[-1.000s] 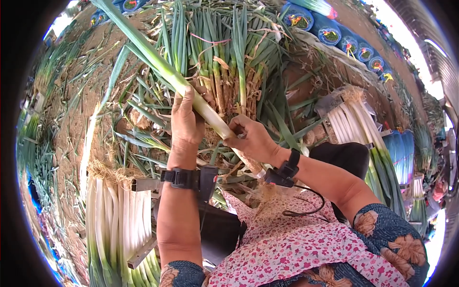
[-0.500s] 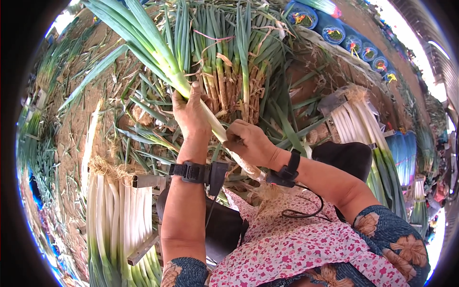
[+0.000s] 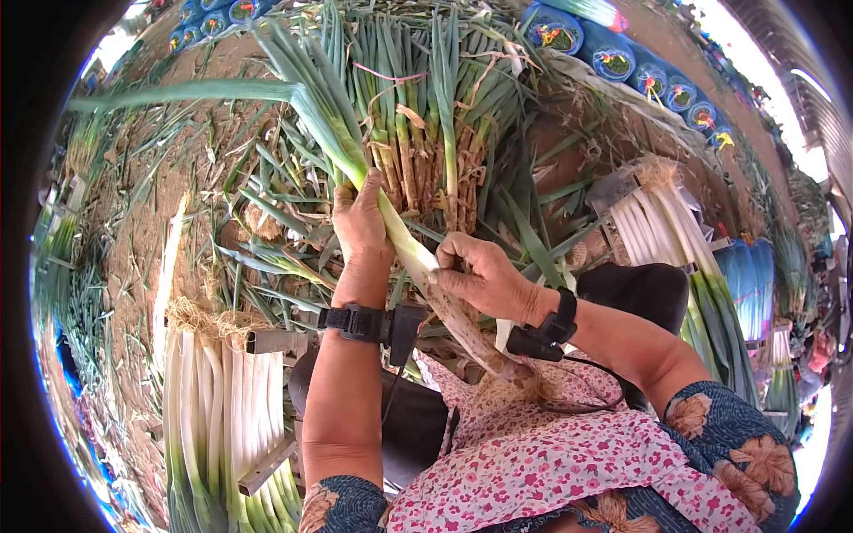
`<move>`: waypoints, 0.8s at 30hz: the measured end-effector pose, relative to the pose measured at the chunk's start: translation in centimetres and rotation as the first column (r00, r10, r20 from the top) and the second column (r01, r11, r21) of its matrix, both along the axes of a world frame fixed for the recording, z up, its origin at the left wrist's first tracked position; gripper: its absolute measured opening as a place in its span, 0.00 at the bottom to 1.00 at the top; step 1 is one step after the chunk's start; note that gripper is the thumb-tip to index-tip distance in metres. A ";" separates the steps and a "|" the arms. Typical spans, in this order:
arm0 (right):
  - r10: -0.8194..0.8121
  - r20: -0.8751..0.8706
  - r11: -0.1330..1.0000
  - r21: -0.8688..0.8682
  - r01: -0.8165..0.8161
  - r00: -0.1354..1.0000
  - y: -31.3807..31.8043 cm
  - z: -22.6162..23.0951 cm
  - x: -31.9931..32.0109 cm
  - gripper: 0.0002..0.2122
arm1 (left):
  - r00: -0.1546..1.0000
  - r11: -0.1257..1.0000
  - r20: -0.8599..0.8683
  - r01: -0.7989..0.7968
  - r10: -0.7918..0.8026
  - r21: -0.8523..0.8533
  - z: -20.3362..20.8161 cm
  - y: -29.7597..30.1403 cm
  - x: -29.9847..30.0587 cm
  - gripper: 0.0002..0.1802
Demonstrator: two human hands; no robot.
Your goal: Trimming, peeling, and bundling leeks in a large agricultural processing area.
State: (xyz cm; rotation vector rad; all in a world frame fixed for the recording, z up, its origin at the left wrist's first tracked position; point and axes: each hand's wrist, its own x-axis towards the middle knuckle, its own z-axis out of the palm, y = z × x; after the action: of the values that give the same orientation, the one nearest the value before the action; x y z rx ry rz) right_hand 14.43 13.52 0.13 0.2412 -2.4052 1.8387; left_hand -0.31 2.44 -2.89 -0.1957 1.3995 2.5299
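A long green onion (image 3: 462, 324) lies slantwise before me, its leaves pointing up and left and its root end resting on my apron (image 3: 551, 444). My left hand (image 3: 362, 229) is closed around the shaft just below the leaves, thumb laid along it. Farther down, the thumb and bent fingers of my right hand (image 3: 489, 277) pinch at the side of the pale shaft; whether they have hold of a loose skin is hidden. Brownish, speckled skin covers the shaft below that hand. Beyond my hands stands a thick bundle of unpeeled green onions (image 3: 400, 115).
White-stemmed onions (image 3: 204, 391) fill a metal rack (image 3: 271, 462) at my left. Another stack of white-stemmed onions (image 3: 666, 222) sits at my right. Blue-wrapped bundles (image 3: 613, 62) line the far right. Loose leaves and peelings (image 3: 284, 231) litter the ground.
The onion has shifted right and toward me, with its leaves swinging right. My left hand moved slightly right and nearer; my right hand moved a little right, and more speckled shaft shows.
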 end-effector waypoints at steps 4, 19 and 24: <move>-0.167 0.390 0.976 -0.062 0.207 0.906 -0.4 0.6 -0.2 0.12 | 0.998 0.999 0.052 -0.024 0.026 -0.036 2.0 0.8 1.0 0.13; -0.133 0.278 0.719 -0.634 0.285 0.951 -0.6 1.2 -0.9 0.08 | 0.944 0.982 0.323 0.012 -0.073 0.187 0.0 -1.2 -2.1 0.12; 0.246 0.246 0.748 -0.663 -0.022 0.937 2.3 1.7 1.5 0.07 | 0.957 0.989 0.288 -0.062 0.020 0.138 0.0 -2.6 -3.3 0.10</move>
State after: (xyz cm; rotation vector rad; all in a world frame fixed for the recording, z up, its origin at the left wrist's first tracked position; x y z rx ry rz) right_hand 15.95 15.83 1.78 0.0506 -1.7450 2.8402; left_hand -3.62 -0.19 -2.91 -0.5449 1.1066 2.4995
